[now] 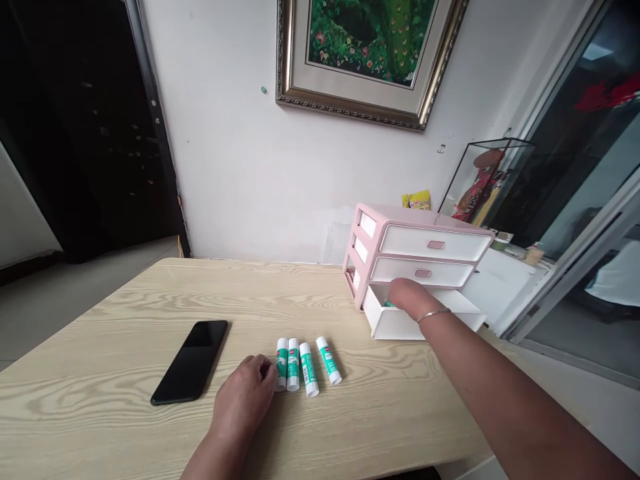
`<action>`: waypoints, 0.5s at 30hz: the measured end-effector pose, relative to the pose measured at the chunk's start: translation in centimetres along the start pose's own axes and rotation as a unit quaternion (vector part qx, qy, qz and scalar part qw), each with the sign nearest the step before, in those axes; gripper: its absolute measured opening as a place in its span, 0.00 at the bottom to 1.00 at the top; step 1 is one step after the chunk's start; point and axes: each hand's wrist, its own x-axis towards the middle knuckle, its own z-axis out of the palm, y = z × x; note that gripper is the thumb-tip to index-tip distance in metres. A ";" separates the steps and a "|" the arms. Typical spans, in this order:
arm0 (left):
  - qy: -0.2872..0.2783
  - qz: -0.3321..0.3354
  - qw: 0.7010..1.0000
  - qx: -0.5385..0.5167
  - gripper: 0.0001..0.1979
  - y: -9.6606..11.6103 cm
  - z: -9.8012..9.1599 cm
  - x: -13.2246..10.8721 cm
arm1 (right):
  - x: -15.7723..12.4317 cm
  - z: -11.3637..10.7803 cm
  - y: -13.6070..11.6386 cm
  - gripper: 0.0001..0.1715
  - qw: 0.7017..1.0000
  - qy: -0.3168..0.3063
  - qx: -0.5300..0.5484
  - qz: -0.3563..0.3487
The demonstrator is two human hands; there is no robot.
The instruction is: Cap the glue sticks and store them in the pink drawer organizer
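Several green-and-white glue sticks [305,367] lie in a row on the wooden table [125,313]. My left hand [245,397] rests on the table with curled fingers, touching the leftmost stick. My right hand [413,300] reaches into the pulled-out bottom drawer [395,323] of a pink three-drawer organizer [415,250]. A bit of green shows at its fingertips inside the drawer, and the fingers themselves are hidden behind the hand. A thin bracelet circles that wrist.
A black phone [193,360] lies face up left of the sticks. Behind the organizer stand a glass case [487,180] and a yellow packet [417,199]. A framed picture [370,53] hangs on the wall. The table's right edge runs close to the organizer.
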 end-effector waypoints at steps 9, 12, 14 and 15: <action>-0.008 0.036 0.999 -0.021 0.16 -0.5 0.9 0.2 | -13.0 1.0 -10.5 0.27 0.975 -0.105 0.094 -0.171; -0.021 0.073 0.997 -0.014 0.17 -0.6 1.2 0.1 | -14.9 2.6 -13.3 0.30 0.966 -0.104 0.099 -0.214; -0.027 0.092 0.995 -0.005 0.17 -0.6 1.2 0.0 | -14.9 4.0 -14.4 0.30 0.963 -0.089 0.103 -0.231; -0.028 0.097 0.995 -0.002 0.18 -0.6 1.2 -0.1 | -14.7 4.8 -14.8 0.29 0.962 -0.083 0.105 -0.238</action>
